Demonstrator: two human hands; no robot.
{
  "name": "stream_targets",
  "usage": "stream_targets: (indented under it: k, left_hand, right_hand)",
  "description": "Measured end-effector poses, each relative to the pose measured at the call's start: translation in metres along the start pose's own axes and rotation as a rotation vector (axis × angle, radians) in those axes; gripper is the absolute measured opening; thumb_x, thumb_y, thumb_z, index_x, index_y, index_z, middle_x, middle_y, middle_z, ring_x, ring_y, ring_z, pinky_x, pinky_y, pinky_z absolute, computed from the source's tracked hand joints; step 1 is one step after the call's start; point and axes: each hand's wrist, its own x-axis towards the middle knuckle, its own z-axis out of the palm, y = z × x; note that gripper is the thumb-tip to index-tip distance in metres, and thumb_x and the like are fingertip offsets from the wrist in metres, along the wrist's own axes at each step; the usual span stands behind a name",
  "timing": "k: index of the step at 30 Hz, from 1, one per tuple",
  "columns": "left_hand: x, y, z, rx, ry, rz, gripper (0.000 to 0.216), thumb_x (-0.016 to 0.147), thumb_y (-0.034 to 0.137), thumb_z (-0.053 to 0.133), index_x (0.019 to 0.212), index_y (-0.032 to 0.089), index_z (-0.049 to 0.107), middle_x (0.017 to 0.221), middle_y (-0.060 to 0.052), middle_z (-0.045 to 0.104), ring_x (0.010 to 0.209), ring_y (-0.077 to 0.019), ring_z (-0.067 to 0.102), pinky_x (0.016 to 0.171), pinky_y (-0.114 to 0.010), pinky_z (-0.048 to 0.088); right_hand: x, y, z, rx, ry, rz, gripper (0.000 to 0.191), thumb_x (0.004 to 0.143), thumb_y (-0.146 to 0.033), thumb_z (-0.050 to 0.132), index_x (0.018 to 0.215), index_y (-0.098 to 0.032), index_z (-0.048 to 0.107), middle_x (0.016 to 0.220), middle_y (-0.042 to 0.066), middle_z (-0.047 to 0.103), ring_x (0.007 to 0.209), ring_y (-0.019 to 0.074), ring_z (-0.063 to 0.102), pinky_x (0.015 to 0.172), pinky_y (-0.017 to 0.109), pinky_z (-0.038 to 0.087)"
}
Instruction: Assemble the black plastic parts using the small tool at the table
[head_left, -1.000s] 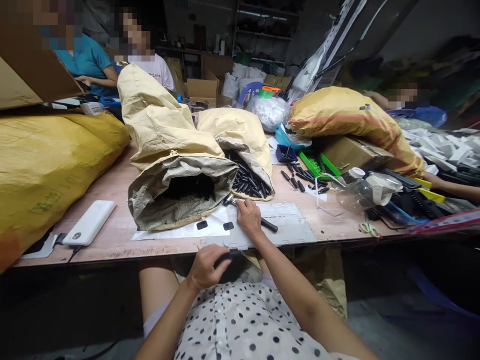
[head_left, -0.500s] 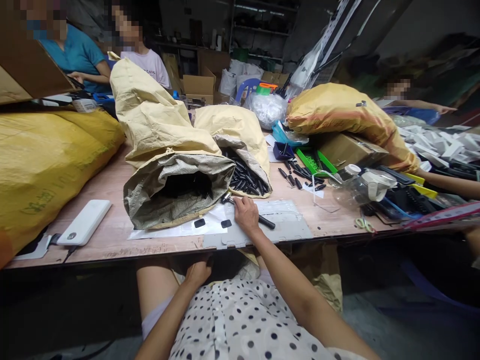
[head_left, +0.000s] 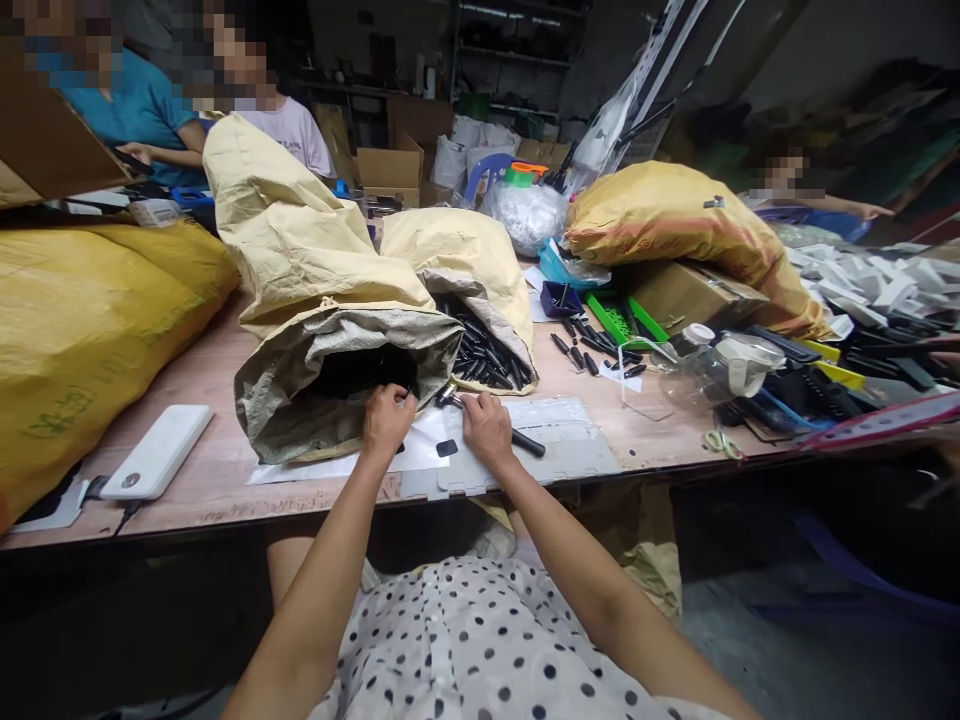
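My right hand [head_left: 487, 430] is closed round a hammer [head_left: 529, 443] with a metal head and a black handle. The hammer lies low over a grey board [head_left: 577, 440] at the table's front edge. My left hand [head_left: 388, 418] is at the mouth of a paper sack [head_left: 289, 385] with a grey lining, its fingertips pinched together; what they hold is too small to make out. Dark contents show inside that sack. Behind the hammer, a second sack [head_left: 465, 240] spills black tapered pieces [head_left: 487, 355]. A small black pad [head_left: 447, 447] lies on white paper between my hands.
A white power bank [head_left: 157, 450] with a cable and a large yellow sack [head_left: 97, 330] are on the left. To the right stand a green tray [head_left: 626, 320], a clear plastic jug [head_left: 705, 375], scissors [head_left: 724, 443] and a carton [head_left: 690, 300] under another sack. Other people sit around the table.
My left hand has come up from my lap to the mouth of the left sack, fingers now pinched. The right hand stays on the hammer; the view has shifted slightly.
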Motion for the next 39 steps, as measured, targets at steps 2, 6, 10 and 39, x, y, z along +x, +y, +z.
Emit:
stream_targets:
  k: [2, 6, 10, 39]
  left_hand:
    - [0.02, 0.001, 0.009, 0.11, 0.016, -0.098, 0.019, 0.081, 0.024, 0.062, 0.092, 0.015, 0.076, 0.099, -0.014, 0.076, 0.098, -0.0288, 0.071, 0.087, -0.036, 0.054]
    - [0.031, 0.007, 0.017, 0.232, -0.036, -0.154, 0.023, 0.085, 0.026, 0.063, 0.1, 0.014, 0.076, 0.114, -0.018, 0.075, 0.105, -0.0338, 0.071, 0.085, -0.039, 0.055]
    - [0.023, 0.003, 0.012, 0.282, -0.089, -0.16, 0.023, 0.087, 0.027, 0.062, 0.103, 0.017, 0.077, 0.114, -0.017, 0.076, 0.106, -0.0343, 0.071, 0.084, -0.04, 0.054]
    - [-0.048, -0.046, 0.0, 0.24, -0.038, 0.259, 0.015, 0.078, 0.03, 0.069, 0.09, 0.027, 0.077, 0.089, -0.004, 0.076, 0.09, -0.025, 0.069, 0.086, -0.033, 0.053]
  right_hand:
    - [0.0, 0.0, 0.0, 0.0, 0.001, -0.004, 0.034, 0.098, -0.02, 0.048, 0.124, -0.025, 0.069, 0.099, 0.009, 0.06, 0.093, 0.0244, 0.049, 0.074, 0.032, 0.035]
    - [0.0, 0.0, -0.001, 0.004, 0.003, -0.008, 0.035, 0.099, -0.02, 0.046, 0.125, -0.025, 0.068, 0.099, 0.009, 0.06, 0.093, 0.0243, 0.049, 0.075, 0.031, 0.035]
    - [0.0, -0.001, -0.002, 0.01, -0.005, -0.001, 0.034, 0.1, -0.021, 0.045, 0.125, -0.025, 0.068, 0.099, 0.009, 0.06, 0.093, 0.0244, 0.049, 0.075, 0.031, 0.035]
    - [0.003, -0.005, -0.006, 0.015, -0.035, 0.014, 0.031, 0.099, -0.021, 0.047, 0.12, -0.024, 0.069, 0.102, 0.011, 0.06, 0.095, 0.0251, 0.048, 0.076, 0.032, 0.035]
